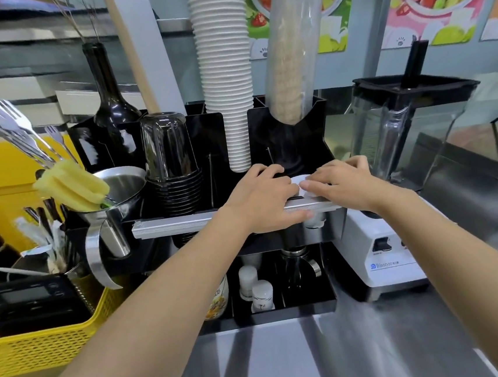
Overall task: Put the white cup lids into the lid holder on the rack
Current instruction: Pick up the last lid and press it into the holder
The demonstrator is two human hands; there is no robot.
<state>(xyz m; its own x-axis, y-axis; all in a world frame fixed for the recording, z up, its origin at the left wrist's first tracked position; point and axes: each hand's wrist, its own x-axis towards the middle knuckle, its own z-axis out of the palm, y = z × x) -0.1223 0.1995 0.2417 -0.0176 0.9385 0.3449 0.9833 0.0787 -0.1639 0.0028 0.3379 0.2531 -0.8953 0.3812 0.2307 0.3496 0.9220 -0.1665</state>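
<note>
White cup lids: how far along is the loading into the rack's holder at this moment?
Mid-placement. Both the left hand and right hand press on the white lids at the front of the black rack. How deep they sit is hidden by the hands. No other loose lids show; what remains is seating them and letting go.

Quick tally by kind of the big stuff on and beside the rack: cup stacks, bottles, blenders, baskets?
Cup stacks: 3, white, sleeved, black
Wine bottle: 1
Blender: 1
Yellow basket: 1
Total: 6
The lids are mostly hidden under the left hand and right hand, so they are not counted.
</note>
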